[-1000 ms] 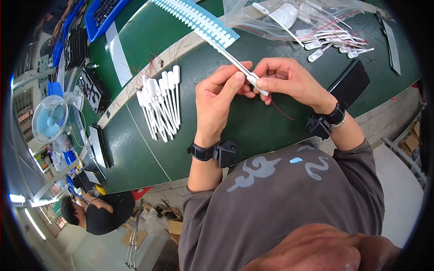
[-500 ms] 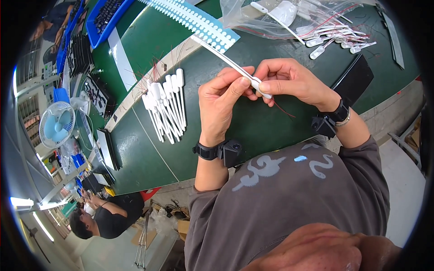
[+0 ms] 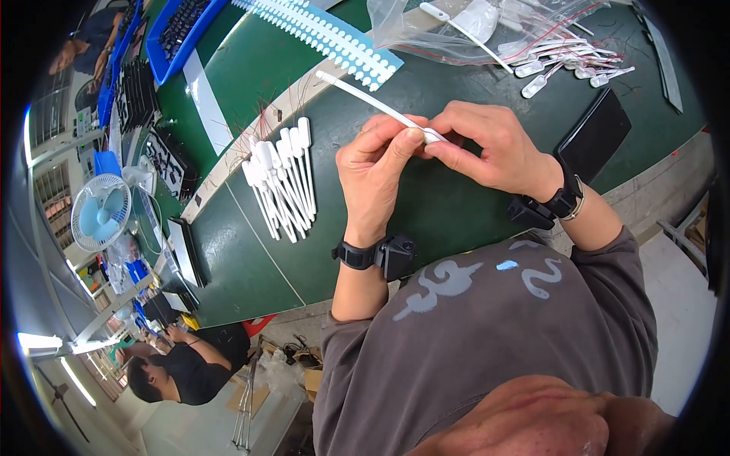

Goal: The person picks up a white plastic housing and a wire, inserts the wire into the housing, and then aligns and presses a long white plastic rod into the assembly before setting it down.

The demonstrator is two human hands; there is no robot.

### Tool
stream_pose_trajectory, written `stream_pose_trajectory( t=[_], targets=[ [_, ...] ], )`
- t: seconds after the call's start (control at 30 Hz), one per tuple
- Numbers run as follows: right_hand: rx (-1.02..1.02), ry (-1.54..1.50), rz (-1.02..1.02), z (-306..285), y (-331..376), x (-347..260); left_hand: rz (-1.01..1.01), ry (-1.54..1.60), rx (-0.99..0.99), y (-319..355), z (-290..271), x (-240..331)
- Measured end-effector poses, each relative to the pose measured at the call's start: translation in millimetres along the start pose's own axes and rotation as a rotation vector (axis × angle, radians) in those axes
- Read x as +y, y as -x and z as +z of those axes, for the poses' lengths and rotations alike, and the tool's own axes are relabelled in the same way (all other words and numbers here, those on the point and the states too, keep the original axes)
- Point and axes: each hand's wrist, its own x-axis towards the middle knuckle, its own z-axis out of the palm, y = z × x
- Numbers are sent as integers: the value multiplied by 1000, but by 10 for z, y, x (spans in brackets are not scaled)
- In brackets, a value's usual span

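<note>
Green bench (image 3: 236, 277), dull sheen, its edges bowed by the lens; a pale strip (image 3: 217, 181) runs slantwise along it, passing just left of the blue sheet (image 3: 353, 55) of white stickers. Sheet taken as landmark below.

Room: far left of the sheet, a white desk fan (image 3: 101, 213) with pale blue blades. Beyond the bench, lower left of the sheet, a co-worker in black (image 3: 201, 368); pale floor (image 3: 179, 433) beneath.

Containers: blue bin (image 3: 161, 67) left of the sheet, holding many small dark pieces. Transparent bag (image 3: 399, 26) just right of the sheet, crumpled, red line along its seal; white pieces show through, though whether each lies inside or under the film cannot be told.

Loose: heap of white wired pieces (image 3: 566, 61), farther right of the sheet. Dark flat slab (image 3: 597, 129) lower right of it. Bundle of white paddle-headed sticks (image 3: 281, 182) lower left.

Hands: below the sheet, near each other. Left hand (image 3: 369, 175) pinches the stem of a white stick (image 3: 365, 96); right hand (image 3: 498, 148) grips its head end, partly hidden. The stick's bare tip points up-left, near the sheet's lower edge.
</note>
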Motion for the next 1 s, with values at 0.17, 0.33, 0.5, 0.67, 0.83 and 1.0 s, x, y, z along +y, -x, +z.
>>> stream_pose_trajectory(
  t=[0.17,0.33,0.5,0.67,0.83,1.0],
  targets=[
    [97,224,-130,19,-15,18,32,-80,5,13,34,-7],
    [123,299,-176,8,-12,24,36,-44,-14,15,18,-36],
    [147,308,-175,11,-23,49,9,13,-7,3,18,6],
    [169,321,-143,44,-25,72,39,-67,36,0,58,-65],
    [177,401,-148,69,-13,88,-88,38,77,10,97,-35],
    [155,485,-183,85,-4,117,-163,36,100,14,63,-65]
  ],
)
